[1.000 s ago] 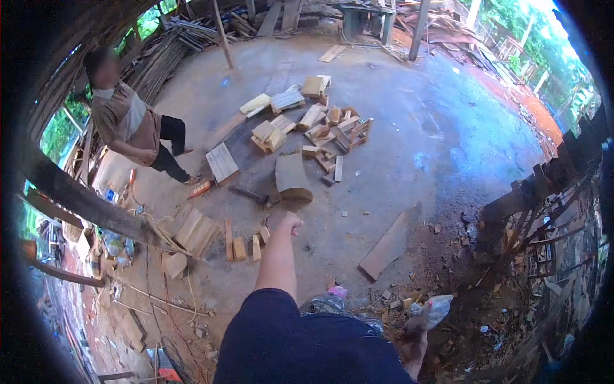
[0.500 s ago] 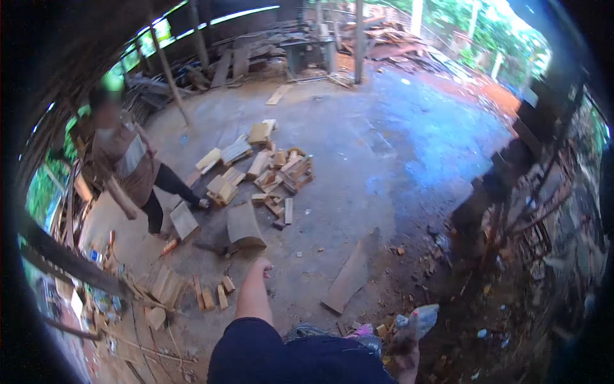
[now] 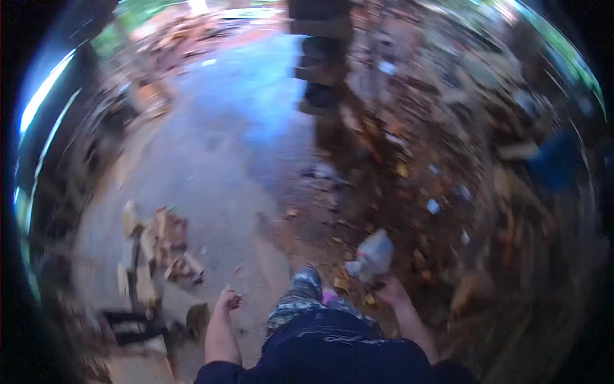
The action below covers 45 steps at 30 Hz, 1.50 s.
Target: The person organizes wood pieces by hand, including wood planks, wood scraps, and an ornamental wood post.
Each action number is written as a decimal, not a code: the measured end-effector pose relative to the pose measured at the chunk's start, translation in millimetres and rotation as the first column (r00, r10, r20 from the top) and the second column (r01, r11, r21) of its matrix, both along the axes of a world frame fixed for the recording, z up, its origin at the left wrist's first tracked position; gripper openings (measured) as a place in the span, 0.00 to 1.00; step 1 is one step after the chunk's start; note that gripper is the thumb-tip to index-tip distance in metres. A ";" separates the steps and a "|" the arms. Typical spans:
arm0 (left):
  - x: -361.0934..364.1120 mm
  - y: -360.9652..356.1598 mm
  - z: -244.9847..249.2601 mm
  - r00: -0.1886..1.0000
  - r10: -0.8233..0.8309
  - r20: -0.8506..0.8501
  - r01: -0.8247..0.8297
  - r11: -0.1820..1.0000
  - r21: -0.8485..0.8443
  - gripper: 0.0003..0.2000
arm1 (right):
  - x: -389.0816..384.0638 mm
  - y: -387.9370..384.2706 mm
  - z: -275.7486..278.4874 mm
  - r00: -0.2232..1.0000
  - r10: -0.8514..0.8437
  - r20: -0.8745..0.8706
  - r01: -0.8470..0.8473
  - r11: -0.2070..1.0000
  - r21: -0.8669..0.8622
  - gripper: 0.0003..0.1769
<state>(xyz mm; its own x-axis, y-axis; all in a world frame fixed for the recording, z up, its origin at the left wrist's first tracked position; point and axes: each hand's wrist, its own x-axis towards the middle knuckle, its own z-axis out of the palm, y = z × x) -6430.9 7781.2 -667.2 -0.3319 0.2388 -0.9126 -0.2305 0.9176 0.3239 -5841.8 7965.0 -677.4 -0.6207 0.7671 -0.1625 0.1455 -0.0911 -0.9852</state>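
The view is heavily blurred by motion. My right hand (image 3: 391,291) is closed around a clear plastic bottle (image 3: 373,255), held low in front of my body over dirt strewn with debris. My left hand (image 3: 228,299) hangs at my side with its fingers curled in and nothing in it. It is above the concrete floor (image 3: 217,166), near a pile of cut wood blocks (image 3: 163,246). My patterned trouser leg and pink footwear show between the two hands.
A wooden plank (image 3: 272,256) lies on the concrete just ahead of my feet. Dark stacked timber (image 3: 320,57) stands at the top centre. Scrap, litter and brown earth (image 3: 460,192) fill the right side. More wood pieces lie at lower left.
The camera has swung sharply to the right, so the wood pile slid to the lower left and the other person left the view. The bottle stays in my right hand.
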 end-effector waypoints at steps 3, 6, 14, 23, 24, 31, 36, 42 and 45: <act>40.3 42.5 -16.2 0.998 -0.070 -0.004 0.070 0.996 0.063 0.14 | -14.5 5.9 78.4 0.678 -0.555 -0.482 0.003 0.658 -0.753 0.25; 52.5 95.1 -24.2 0.978 -0.191 0.078 0.187 0.981 0.057 0.31 | -29.4 17.8 102.8 0.639 -0.688 -0.346 -0.001 0.448 -0.894 0.21; 191.3 352.3 29.4 0.786 -0.526 0.326 0.411 0.837 0.360 0.35 | -21.2 134.2 67.0 0.704 -0.688 -0.177 0.253 0.475 -0.843 0.23; 330.8 553.5 167.9 0.382 -0.863 0.331 0.310 0.457 0.834 0.25 | -52.8 320.9 48.3 0.782 -0.551 -0.292 0.301 0.744 -0.597 0.24; 338.6 567.5 171.3 0.360 -0.873 0.329 0.329 0.448 0.831 0.25 | -51.5 333.4 21.3 0.817 -0.469 -0.337 0.354 0.868 -0.349 0.23; 396.6 669.6 109.9 0.382 -0.676 0.630 0.219 0.728 0.649 0.19 | -6.1 423.8 132.5 0.768 -0.637 0.065 0.602 0.684 -0.411 0.19; 481.5 750.2 138.7 0.458 -0.845 -0.277 0.533 0.012 0.846 0.20 | 58.6 500.2 67.7 0.667 -0.724 -0.175 0.726 0.685 -0.067 0.17; 596.8 906.9 64.9 0.454 -0.550 0.701 0.142 0.821 0.553 0.23 | 190.2 650.0 61.6 0.782 -0.622 0.050 0.619 0.783 0.063 0.17; 623.3 977.3 76.1 0.532 -0.834 -0.145 0.668 0.308 0.678 0.26 | 230.5 730.2 108.9 0.754 -0.657 0.016 0.639 0.739 0.214 0.18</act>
